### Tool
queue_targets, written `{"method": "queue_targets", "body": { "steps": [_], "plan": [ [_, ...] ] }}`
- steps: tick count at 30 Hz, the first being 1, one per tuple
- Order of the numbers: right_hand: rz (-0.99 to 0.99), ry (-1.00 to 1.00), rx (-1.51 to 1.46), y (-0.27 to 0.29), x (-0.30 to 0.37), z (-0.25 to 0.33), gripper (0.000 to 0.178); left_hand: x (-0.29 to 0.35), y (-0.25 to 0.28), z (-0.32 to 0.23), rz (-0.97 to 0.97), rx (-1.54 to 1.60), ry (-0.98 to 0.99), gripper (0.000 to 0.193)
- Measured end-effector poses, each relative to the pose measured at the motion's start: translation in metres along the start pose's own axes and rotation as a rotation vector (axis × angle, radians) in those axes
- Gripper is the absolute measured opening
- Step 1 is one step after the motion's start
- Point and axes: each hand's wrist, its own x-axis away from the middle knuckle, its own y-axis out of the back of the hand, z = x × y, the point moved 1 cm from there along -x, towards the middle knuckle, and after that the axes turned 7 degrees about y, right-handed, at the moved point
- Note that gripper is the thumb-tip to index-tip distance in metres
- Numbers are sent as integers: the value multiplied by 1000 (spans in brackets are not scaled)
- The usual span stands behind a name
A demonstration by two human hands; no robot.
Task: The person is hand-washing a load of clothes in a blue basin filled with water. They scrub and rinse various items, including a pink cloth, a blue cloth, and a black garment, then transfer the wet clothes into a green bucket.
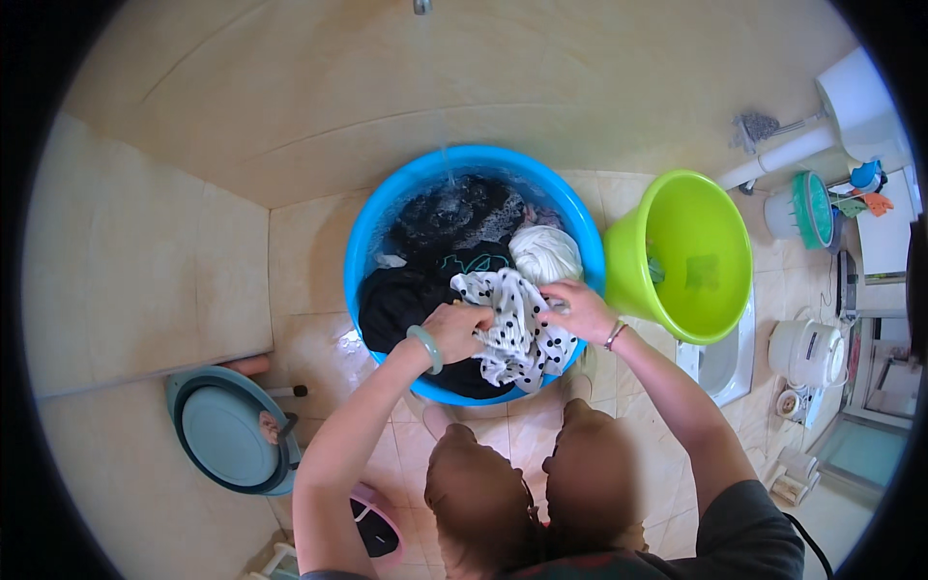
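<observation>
A white cloth with black polka dots (512,324) lies bunched over the near side of a blue tub (358,253). My left hand (454,329), a pale green bangle on its wrist, is closed on the left part of this cloth. At the cloth's right side, my right hand (582,314) grips its edge with thumb and fingers. Black clothes (396,302) fill much of the tub around it. A bundled white cloth (546,253) sits beyond my right hand. Water runs in a thin stream from a tap (422,7) into the tub's far side, where dark fabric is under water.
Against the tub's right side stands a lime green bucket (710,304) with a small item inside. Grey-green basins (227,435) rest by the left wall. A pink-rimmed container (377,527) is near my left arm. White buckets (807,353) and a white pipe (797,153) line the right.
</observation>
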Motion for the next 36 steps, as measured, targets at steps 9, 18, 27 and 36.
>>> {"method": "queue_targets", "body": {
  "steps": [9,18,27,36],
  "plan": [
    [-265,111,316,-18,-93,-9,27,-6,17,-16,152,-12,85,31],
    [-220,-133,17,-29,-105,31,20,-27,25,48,-337,201,287,38],
    [-516,180,-473,28,-74,159,16,-33,23,72,-427,265,40,95],
    [-583,359,-914,124,-86,242,11,-25,61,19,-15,1362,-124,61]
  ]
}}
